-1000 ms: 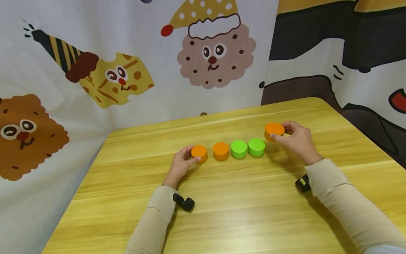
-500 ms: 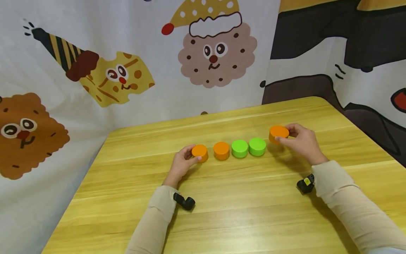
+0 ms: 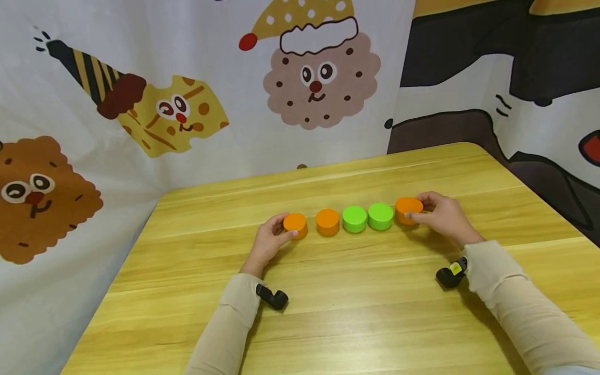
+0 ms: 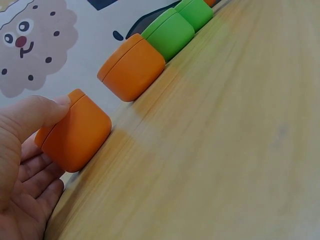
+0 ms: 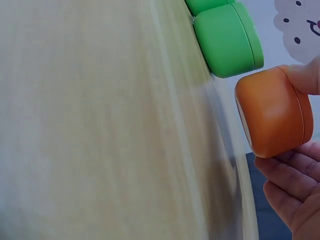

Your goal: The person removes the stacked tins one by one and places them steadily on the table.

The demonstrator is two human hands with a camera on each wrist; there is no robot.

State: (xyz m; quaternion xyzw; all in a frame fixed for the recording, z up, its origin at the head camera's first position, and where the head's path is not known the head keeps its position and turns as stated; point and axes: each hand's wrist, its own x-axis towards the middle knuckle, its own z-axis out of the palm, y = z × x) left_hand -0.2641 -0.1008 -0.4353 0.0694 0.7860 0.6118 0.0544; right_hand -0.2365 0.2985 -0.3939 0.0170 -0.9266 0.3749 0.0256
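A row of small round lidded jars runs across the wooden table. My left hand grips the leftmost orange jar between thumb and fingers; in the left wrist view that jar stands on the tabletop. Beside it stand a second orange jar and two green jars, the green ones side by side. At the right end, my right hand holds a third orange jar by its sides. The right wrist view shows this jar slightly tilted, close over the table, its underside partly showing, near a green jar.
The wooden table extends toward me in front of the row. Behind its far edge hangs a white curtain printed with cartoon food. Small black cameras sit at both sleeve cuffs.
My right hand first carries its orange jar a little to the right, then lowers it toward the table, in line with the row. My left hand stays in place on its jar.
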